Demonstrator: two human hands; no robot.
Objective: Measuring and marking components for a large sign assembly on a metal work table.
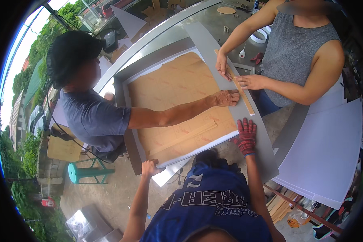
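A large shallow box-like frame with grey sides (127,149) lies before me, its inside lined with brown printed paper (177,88). My bare left hand (150,167) is closed round its near left edge. A long grey strip panel (266,157) runs along the frame's right side. On it my right hand (247,137), in a red and black knit glove, rests with fingers stretched out. A narrow wooden strip (246,103) lies on the grey panel beyond my glove. Another person's two hands (250,82) press on that wooden strip, and a second person's fist (228,98) rests on the panel.
One person in a dark cap (74,56) leans in from the left; another in a grey sleeveless top (300,56) stands at the right. A green stool (78,172) is at lower left. White sheets (322,149) stand at right, above wooden slats (282,207).
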